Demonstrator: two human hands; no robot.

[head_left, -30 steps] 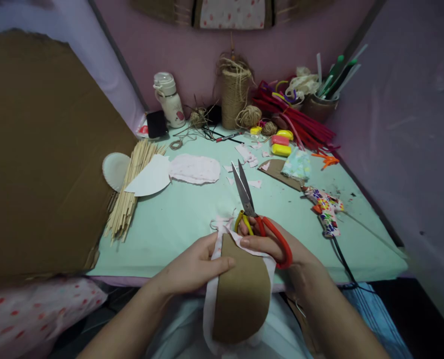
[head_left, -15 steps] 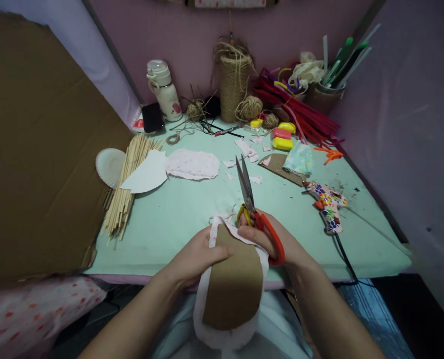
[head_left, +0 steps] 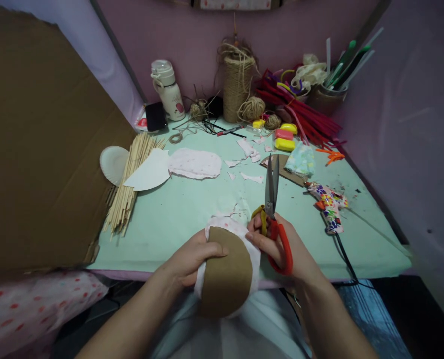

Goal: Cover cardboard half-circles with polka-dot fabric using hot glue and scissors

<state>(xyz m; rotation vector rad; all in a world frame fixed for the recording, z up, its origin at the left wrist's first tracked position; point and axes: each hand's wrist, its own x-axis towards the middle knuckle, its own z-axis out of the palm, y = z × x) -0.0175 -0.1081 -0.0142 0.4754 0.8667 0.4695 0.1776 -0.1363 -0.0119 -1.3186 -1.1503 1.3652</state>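
Note:
My left hand [head_left: 197,257] grips a rounded brown cardboard piece [head_left: 225,279], thumb lying on its face. White fabric with small spots [head_left: 231,224] lies beneath the cardboard and sticks out around its edge. In my right hand [head_left: 281,244] are scissors [head_left: 272,199] with one red and one yellow handle, blades pointing away from me and slightly apart. The fingertips of that hand touch the fabric's right edge. Both hands are over the table's front edge, above my lap. Beyond them lie an oblong spotted fabric-covered piece [head_left: 195,163] and small fabric scraps [head_left: 248,149].
On the left, thin wooden sticks [head_left: 122,199] lie under a white cut-out shape [head_left: 149,172], near a large cardboard panel [head_left: 38,149]. A glue gun [head_left: 330,207] with a cord sits at right. Twine [head_left: 238,85], a bottle [head_left: 169,94] and modelling clay [head_left: 284,144] stand farther back.
The cardboard piece has turned in my hands, and its fabric border now shows more at the top. My right hand with the scissors has shifted right.

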